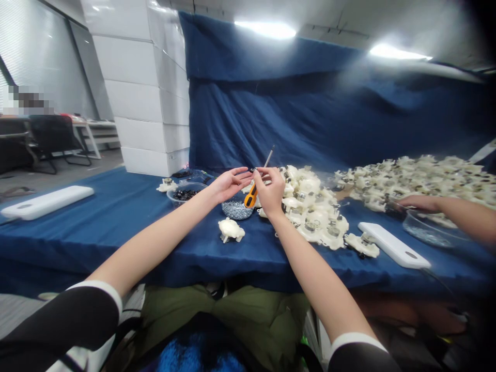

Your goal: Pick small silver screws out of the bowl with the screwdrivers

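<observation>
Left hand (230, 185) open, right hand (270, 191) nearly touching it, clamped on orange-handled screwdriver (251, 196), kept above bowl of silver screws (236, 211), clear of white plastic housings (312, 206).

No lettering can be read anywhere in view; the pixelated patch (27, 99) at far left stays illegible.

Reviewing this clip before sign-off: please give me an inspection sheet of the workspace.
surface: blue cloth over a table
job's things: screwdriver, heaped white plastic parts, loose part
clutter: bowl of screws, tub of dark parts, white pads
grippers: right hand holds the screwdriver; left hand open beside it
cables: thin cord by the right pad
surroundings: blue curtain, stacked white boxes, chairs, co-worker's hand
</observation>
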Available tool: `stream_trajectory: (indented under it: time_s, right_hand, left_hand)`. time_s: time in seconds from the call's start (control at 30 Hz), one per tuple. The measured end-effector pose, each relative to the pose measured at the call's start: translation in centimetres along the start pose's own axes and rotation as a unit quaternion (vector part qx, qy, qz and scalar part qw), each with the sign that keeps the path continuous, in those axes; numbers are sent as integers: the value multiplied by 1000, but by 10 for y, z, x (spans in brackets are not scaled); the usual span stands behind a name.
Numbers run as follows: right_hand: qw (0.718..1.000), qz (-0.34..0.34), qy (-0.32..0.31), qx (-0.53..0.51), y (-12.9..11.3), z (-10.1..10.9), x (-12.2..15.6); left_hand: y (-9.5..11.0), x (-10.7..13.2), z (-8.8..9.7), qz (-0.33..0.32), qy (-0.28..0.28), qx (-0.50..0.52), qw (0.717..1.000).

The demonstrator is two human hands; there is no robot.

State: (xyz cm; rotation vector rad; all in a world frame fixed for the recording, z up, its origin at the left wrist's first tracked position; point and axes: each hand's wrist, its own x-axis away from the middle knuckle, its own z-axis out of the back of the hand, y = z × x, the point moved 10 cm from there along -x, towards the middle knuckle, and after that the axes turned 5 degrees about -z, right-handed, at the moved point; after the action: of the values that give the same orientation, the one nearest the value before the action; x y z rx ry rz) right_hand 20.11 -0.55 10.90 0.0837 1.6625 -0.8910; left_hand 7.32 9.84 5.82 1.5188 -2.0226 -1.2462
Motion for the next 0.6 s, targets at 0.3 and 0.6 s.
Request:
stream_trajectory:
  time_s: [0.3,0.6]
  right_hand:
    - [1000,1,3,-16,-1,1,-1]
    - [1000,0,0,-6,-1,0,0]
  left_hand:
    - [0,2,0,5,-1,-2,1000]
    - [0,3,-1,15,-17,10,1000]
